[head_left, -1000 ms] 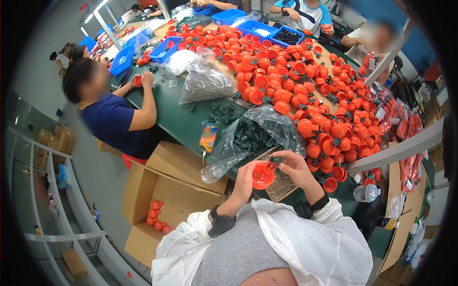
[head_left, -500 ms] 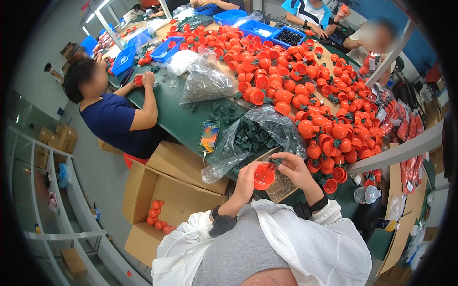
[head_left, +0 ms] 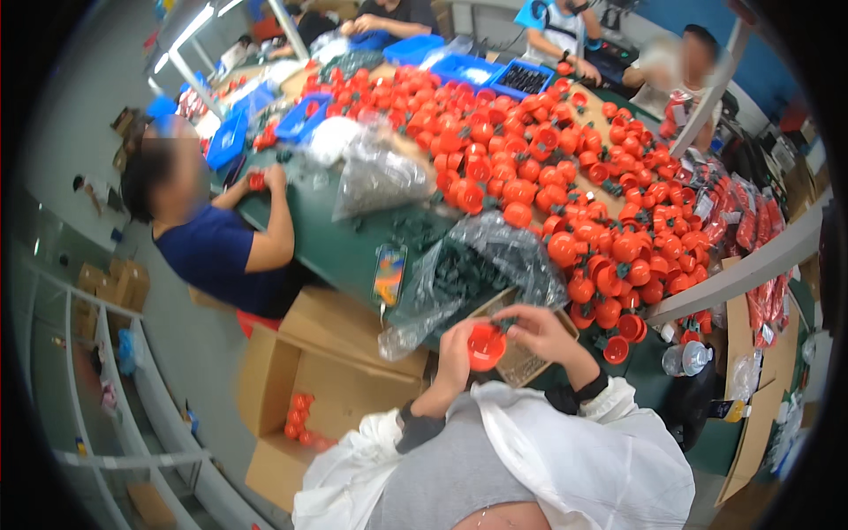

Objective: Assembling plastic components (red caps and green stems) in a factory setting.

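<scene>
Red cup point(head_left: 486, 350) is resting in the gripping left hand point(head_left: 453, 360), right hand point(head_left: 545, 335) fingers pinching a green piece point(head_left: 503, 324) beside it; plastic bag point(head_left: 528, 256) is crowding ahead, bare table point(head_left: 334, 249) opening left.

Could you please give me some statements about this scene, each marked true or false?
1. The left hand holds a red cup. True.
2. The right hand lies flat on the table. False: it is beside the cup, holding a green part.
3. Red pieces lie inside the carton. True.
4. The phone lies inside the carton. False: it lies on the table.
5. A plastic bag near the phone holds green parts. True.
</scene>
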The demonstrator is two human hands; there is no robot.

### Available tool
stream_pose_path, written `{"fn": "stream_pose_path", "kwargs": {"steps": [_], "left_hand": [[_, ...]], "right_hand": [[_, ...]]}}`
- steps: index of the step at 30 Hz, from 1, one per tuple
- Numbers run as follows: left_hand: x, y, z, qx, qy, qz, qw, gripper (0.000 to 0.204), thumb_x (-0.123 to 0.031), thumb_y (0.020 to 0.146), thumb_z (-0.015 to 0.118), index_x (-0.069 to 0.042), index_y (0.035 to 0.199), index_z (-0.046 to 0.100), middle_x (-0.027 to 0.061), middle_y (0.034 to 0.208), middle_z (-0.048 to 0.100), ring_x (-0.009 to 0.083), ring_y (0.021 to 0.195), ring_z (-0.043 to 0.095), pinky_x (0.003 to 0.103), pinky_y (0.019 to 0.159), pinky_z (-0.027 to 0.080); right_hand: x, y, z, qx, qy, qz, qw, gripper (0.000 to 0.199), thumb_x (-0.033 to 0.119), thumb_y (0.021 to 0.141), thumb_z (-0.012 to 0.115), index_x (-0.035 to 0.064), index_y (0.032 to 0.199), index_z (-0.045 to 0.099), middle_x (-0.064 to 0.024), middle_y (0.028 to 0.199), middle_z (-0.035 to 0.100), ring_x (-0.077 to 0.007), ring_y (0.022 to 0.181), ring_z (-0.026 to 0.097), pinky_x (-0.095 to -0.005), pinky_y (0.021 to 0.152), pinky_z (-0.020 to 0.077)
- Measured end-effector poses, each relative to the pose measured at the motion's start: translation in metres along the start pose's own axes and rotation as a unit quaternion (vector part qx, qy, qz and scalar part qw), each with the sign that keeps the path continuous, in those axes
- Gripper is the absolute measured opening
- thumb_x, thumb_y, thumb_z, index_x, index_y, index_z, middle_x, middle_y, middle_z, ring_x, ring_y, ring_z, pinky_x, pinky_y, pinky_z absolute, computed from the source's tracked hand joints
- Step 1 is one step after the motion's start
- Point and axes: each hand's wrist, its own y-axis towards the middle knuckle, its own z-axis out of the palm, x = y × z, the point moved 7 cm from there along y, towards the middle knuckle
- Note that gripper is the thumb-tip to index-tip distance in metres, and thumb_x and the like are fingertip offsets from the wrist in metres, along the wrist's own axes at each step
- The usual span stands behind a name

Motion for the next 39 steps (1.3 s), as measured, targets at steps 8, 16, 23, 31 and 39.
{"fn": "stream_pose_path", "kwargs": {"steps": [8, 16, 23, 31, 39], "left_hand": [[0.047, 0.007, -0.024, -0.01, -0.097, -0.162, 0.982, 0.048, -0.032, 0.086, 0.024, 0.006, 0.096, 0.051, 0.0226, 0.081, 0.061, 0.0337, 0.059, 0.06, 0.036, 0.046, 0.049], [0.052, 0.008, -0.039, 0.034, -0.164, -0.235, 0.957, 0.047, -0.033, 0.086, 0.028, 0.007, 0.098, 0.051, 0.0185, 0.081, 0.061, 0.0338, 0.061, 0.061, 0.036, 0.048, 0.05], [-0.018, 0.044, -0.082, -0.05, -0.138, 0.009, 0.989, 0.045, -0.039, 0.088, 0.041, 0.0, 0.107, 0.052, 0.0113, 0.102, 0.056, 0.0225, 0.091, 0.056, 0.037, 0.076, 0.048], [-0.154, 0.031, -0.07, 0.003, 0.101, 0.177, 0.979, 0.069, -0.019, 0.064, 0.073, 0.002, 0.122, 0.04, 0.0095, 0.106, 0.054, 0.016, 0.092, 0.055, 0.028, 0.08, 0.046], [-0.015, -0.007, -0.055, 0.051, 0.048, -0.114, 0.991, 0.045, -0.007, 0.066, 0.067, 0.002, 0.109, 0.054, 0.0076, 0.098, 0.06, 0.0143, 0.087, 0.057, 0.027, 0.078, 0.047]], "right_hand": [[-0.007, 0.007, 0.007, 0.067, -0.177, -0.088, 0.978, 0.028, 0.001, 0.077, 0.055, 0.003, 0.105, 0.059, -0.0117, 0.1, 0.06, -0.0226, 0.094, 0.057, -0.0312, 0.083, 0.0432], [-0.008, 0.017, 0.019, 0.085, -0.177, -0.082, 0.977, 0.03, 0.015, 0.078, 0.064, 0.0027, 0.105, 0.058, -0.0078, 0.097, 0.059, -0.0153, 0.087, 0.056, -0.0281, 0.074, 0.0448], [-0.011, 0.105, 0.04, 0.164, -0.141, -0.229, 0.949, 0.029, 0.02, 0.083, 0.058, 0.0003, 0.105, 0.058, -0.0124, 0.097, 0.06, -0.0192, 0.093, 0.055, -0.0323, 0.083, 0.0427], [0.102, 0.124, 0.065, 0.096, -0.217, -0.331, 0.913, 0.024, 0.009, 0.072, 0.061, 0.0035, 0.095, 0.059, -0.0114, 0.076, 0.055, -0.0242, 0.067, 0.053, -0.0337, 0.059, 0.0424], [-0.01, 0.032, 0.048, 0.074, -0.184, -0.109, 0.974, 0.026, 0.02, 0.078, 0.061, 0.0043, 0.099, 0.059, -0.0148, 0.079, 0.057, -0.025, 0.069, 0.058, -0.0336, 0.062, 0.0449]]}}
